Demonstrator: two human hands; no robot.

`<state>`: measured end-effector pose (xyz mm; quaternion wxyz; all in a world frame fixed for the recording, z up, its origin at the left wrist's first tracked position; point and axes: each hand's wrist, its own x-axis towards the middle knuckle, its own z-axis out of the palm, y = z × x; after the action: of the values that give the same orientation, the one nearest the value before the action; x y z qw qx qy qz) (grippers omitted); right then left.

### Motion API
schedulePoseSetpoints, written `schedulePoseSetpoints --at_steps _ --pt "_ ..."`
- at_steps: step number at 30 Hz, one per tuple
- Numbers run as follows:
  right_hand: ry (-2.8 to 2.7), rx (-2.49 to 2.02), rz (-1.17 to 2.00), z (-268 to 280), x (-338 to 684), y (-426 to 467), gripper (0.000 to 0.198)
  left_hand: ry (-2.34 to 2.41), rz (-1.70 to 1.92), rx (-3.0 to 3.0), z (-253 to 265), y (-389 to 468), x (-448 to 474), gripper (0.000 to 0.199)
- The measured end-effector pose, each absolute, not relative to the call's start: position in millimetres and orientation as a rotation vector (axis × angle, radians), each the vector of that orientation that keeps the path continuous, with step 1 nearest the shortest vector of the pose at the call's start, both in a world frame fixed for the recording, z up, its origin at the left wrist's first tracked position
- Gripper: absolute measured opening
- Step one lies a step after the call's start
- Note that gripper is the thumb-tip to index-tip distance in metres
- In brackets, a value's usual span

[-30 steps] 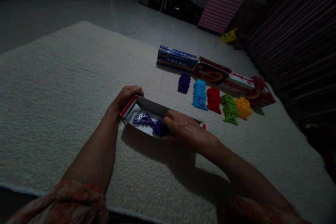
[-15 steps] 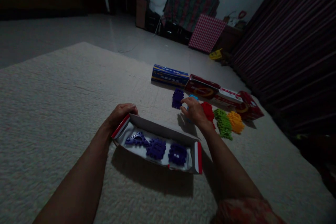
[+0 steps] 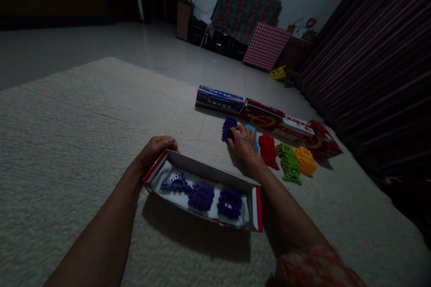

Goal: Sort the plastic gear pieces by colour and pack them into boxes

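Observation:
An open white-lined box [image 3: 205, 166] with red ends stands tilted before me, holding several purple interlocking toy pieces [image 3: 201, 196]. At its left end, my left hand [image 3: 160, 147] is closed around the far corner. Beyond the box, my right hand [image 3: 243, 142] is down at a purple pile of toy pieces [image 3: 229, 128], with thumb and fingers curled on its near right edge; the fingertips are partly hidden. Just behind that hand, light blue pieces [image 3: 256, 139] are partly covered. Red pieces [image 3: 268, 151], green pieces [image 3: 289, 163] and yellow pieces [image 3: 305, 160] lie farther right.
Behind the piles a blue box [image 3: 219, 101], a dark red box [image 3: 261, 114] and another red-and-white box [image 3: 325, 140] form a row. All rest on a cream textured mat [image 3: 84, 130]. A dark striped curtain [image 3: 363, 54] hangs at right; cloth-covered furniture [image 3: 247, 11] stands against the wall.
My right hand has come down and slightly left onto the purple pile, its fingers closing in. My left hand keeps its hold on the box, whose contents look the same.

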<state>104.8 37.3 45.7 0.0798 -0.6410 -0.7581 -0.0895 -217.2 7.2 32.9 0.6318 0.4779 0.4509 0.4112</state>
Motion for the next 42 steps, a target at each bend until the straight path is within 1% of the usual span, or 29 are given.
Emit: schedulePoseSetpoints --at_steps 5,12,14,16,20,22,25,27,30,33,38,42 --pt "-2.27 -1.928 -0.258 45.9 100.9 32.7 0.035 1.051 0.955 1.1 33.4 7.0 -216.8 0.03" --pt "-2.248 -1.829 -0.242 46.0 103.0 30.0 0.032 1.05 0.976 1.154 31.5 8.3 -216.8 0.031" --pt "-2.222 -1.789 -0.153 46.3 105.2 32.3 0.027 1.054 0.975 1.164 31.3 8.5 -217.1 0.03" --pt "-2.193 -1.766 0.001 47.7 106.0 35.7 0.022 1.056 0.97 1.178 31.6 8.7 -217.4 0.03" --pt "-2.145 -1.754 0.356 52.0 102.1 39.2 0.019 1.063 0.97 1.169 32.8 8.5 -217.6 0.031" --pt "-2.196 -1.781 0.47 53.2 98.7 37.7 0.018 1.059 0.967 1.152 33.3 8.2 -217.4 0.031" --pt "-2.322 -1.812 0.376 52.8 95.4 32.8 0.021 1.051 0.967 1.129 33.7 7.6 -216.9 0.03" --pt "-2.4 -1.782 0.309 52.2 95.2 29.7 0.031 1.052 0.975 1.13 33.8 7.6 -216.9 0.03" --pt "-2.513 -1.707 0.362 52.5 96.2 27.5 0.042 1.046 0.97 1.139 33.3 8.3 -217.4 0.029" --pt "-2.546 -1.716 0.385 55.1 95.6 28.5 0.041 1.037 0.958 1.121 32.1 9.2 -217.7 0.029" --pt "-2.543 -1.795 0.39 65.8 95.9 28.7 0.035 1.026 1.003 1.11 29.6 9.9 -217.0 0.028" --pt "-2.434 -1.688 0.32 85.5 97.4 13.1 0.032 1.019 0.998 1.127 27.0 11.1 -217.8 0.027"
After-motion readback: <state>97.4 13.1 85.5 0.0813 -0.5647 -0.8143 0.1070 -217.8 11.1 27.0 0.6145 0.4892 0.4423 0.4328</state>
